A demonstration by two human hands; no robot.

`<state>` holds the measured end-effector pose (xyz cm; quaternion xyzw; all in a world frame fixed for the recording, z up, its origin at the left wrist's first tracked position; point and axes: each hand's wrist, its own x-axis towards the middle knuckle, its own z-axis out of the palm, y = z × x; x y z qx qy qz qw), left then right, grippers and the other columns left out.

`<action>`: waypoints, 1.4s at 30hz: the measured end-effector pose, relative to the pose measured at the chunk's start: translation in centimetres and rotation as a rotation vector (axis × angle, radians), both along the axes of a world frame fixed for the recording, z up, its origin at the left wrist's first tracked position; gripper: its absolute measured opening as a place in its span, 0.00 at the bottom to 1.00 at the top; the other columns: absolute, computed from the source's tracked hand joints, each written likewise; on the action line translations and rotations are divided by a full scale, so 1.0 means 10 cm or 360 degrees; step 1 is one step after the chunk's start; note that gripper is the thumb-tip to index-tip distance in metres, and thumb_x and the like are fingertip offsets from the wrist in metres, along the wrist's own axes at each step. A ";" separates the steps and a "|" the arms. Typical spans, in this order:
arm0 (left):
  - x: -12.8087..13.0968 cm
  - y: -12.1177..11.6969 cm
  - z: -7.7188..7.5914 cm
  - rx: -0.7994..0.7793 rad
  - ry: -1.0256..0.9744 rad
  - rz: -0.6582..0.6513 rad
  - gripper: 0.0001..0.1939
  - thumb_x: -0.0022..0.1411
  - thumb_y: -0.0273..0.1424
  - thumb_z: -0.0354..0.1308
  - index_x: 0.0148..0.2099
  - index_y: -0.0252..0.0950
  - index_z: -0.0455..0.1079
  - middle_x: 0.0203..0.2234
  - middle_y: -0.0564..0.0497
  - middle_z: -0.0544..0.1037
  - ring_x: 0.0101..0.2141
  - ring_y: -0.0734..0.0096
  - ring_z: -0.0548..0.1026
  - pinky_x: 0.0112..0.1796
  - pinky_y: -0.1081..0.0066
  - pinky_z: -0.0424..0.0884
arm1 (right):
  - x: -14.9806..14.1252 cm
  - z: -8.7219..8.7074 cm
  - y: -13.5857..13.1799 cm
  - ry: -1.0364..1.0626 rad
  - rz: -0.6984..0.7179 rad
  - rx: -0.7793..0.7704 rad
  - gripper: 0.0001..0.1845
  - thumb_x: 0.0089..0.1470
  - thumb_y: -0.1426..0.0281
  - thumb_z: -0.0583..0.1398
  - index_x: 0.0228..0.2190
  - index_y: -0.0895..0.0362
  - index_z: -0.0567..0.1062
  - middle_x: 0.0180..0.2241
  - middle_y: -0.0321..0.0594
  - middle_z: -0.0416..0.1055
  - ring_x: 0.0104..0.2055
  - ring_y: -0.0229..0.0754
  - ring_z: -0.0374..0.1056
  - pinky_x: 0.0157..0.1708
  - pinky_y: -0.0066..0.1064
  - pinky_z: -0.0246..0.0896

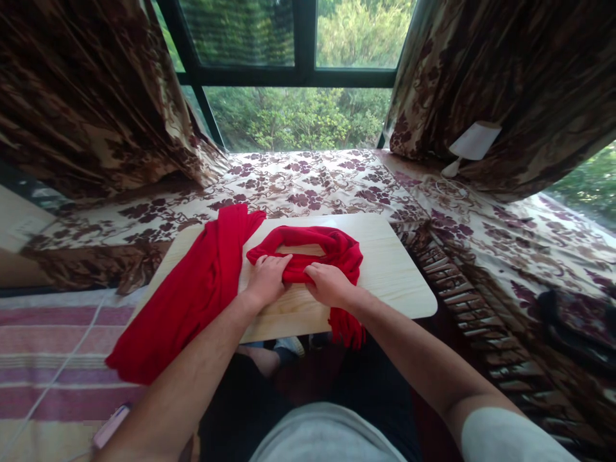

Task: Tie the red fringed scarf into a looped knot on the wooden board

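Observation:
A red scarf (337, 240) lies in a loop on the pale wooden table (394, 276), its fringed end hanging over the front edge. My left hand (268, 278) is closed on the near left part of the loop. With thumb and fingers, my right hand (328, 283) grips the same near strand a little to the right. To the left lies another red cloth (192, 289), long and folded, running from the table's back left corner down over its left side. Whether the two red pieces join cannot be seen.
Behind the table, a floral-covered window ledge (298, 183) runs below the window. A white lamp (476, 141) stands on it at the right. Patterned curtains (106, 96) hang at both sides. A striped bed cover (52, 346) with a white cable and a pink phone-like object (111, 427) is at left.

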<state>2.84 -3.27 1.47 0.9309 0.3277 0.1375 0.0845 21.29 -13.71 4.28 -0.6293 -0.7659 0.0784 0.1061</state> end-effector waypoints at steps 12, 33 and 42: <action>0.04 0.10 0.14 -0.0280 0.0071 0.0052 0.09 0.57 0.29 0.54 0.36 0.39 0.76 0.29 0.48 0.81 0.34 0.61 0.78 0.39 0.67 0.69 | 0.16 -0.01 0.12 0.0088 -0.0186 0.0085 0.06 0.61 0.70 0.56 0.41 0.57 0.69 0.42 0.46 0.76 0.47 0.46 0.71 0.44 0.32 0.61; 0.17 0.21 0.42 -0.0303 0.0796 -0.0321 0.35 0.42 0.43 0.66 0.55 0.40 0.71 0.45 0.43 0.80 0.47 0.46 0.76 0.52 0.53 0.67 | 0.30 0.03 0.37 -0.0243 -0.0183 -0.0356 0.24 0.54 0.60 0.64 0.50 0.56 0.70 0.46 0.50 0.77 0.45 0.55 0.75 0.39 0.36 0.68; -0.16 -0.34 0.22 0.0033 0.0213 0.0096 0.49 0.55 0.37 0.62 0.74 0.44 0.43 0.73 0.42 0.38 0.71 0.46 0.37 0.65 0.40 0.40 | 0.28 0.05 -0.05 -0.0181 -0.0095 0.0035 0.33 0.49 0.63 0.69 0.55 0.55 0.70 0.55 0.51 0.70 0.59 0.55 0.63 0.62 0.49 0.51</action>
